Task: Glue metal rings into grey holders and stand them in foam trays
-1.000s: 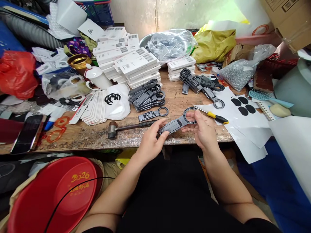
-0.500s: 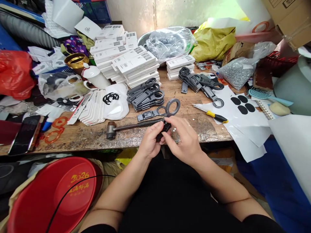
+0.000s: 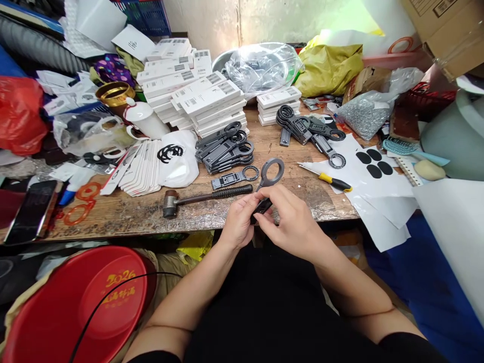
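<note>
Grey plastic ring holder (image 3: 269, 176) stands tilted over the table's (image 3: 132, 214) front edge, its lower end pinched between the left hand (image 3: 239, 222) and right hand (image 3: 293, 222). Just beyond lie a hammer (image 3: 204, 195) and a screwdriver (image 3: 328, 177). Farther back, a clear bag (image 3: 264, 68) holds dark parts. A red basin (image 3: 71, 307) sits below the edge.

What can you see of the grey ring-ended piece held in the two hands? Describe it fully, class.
The grey ring-ended piece looks like moulded plastic: a flat round ring on top and a darker, narrow bar below. It stands nearly upright, ring away from the person, above the near edge of the wooden table. The left hand and right hand both pinch its lower bar, whose end is hidden by the fingers.
</note>
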### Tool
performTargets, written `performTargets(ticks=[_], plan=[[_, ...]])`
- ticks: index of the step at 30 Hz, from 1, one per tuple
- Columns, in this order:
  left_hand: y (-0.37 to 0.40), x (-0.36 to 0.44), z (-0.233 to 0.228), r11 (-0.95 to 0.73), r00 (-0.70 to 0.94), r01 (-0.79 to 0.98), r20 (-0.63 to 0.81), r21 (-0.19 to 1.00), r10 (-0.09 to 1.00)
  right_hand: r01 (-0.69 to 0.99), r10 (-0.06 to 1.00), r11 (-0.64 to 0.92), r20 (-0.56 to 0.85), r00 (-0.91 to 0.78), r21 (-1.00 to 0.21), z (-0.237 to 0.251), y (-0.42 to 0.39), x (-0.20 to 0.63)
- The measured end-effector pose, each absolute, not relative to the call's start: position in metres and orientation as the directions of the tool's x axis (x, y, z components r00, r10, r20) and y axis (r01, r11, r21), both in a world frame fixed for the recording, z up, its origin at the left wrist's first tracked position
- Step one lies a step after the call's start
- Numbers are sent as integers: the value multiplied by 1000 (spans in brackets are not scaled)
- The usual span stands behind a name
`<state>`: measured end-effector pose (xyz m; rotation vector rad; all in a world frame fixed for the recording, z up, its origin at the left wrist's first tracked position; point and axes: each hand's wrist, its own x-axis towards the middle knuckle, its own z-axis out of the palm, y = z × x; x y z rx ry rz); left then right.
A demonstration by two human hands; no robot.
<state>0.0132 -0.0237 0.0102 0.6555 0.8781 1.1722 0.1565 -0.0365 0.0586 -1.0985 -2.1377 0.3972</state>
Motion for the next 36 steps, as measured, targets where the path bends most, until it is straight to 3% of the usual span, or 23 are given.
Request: performTargets(ticks=[9, 24, 26, 29, 32, 36], plan=[[-25, 13, 24, 281, 163, -516, -229, 809, 960, 437, 816, 576, 519, -254, -691, 58, -41, 157], [-24, 18, 25, 133, 106, -482, -93, 866, 990, 412, 727, 668, 662, -184, -619, 54, -55, 156], [-22, 13, 24, 122, 167, -439, -52, 890, 985, 361, 782, 611, 607, -140, -705, 49, -52, 157], [-18, 4, 21, 85, 319, -319, 22, 944, 947, 155, 918, 388, 395, 18, -909, 41, -43, 160], [-18, -4, 15, 15, 351, -168, 46, 986, 935, -5, 970, 223, 222, 104, -975, 41, -38, 169], [-17, -28, 10, -6, 250, -54, 20, 999, 968, 168, 981, 189, 195, 17, -968, 50, -36, 213]])
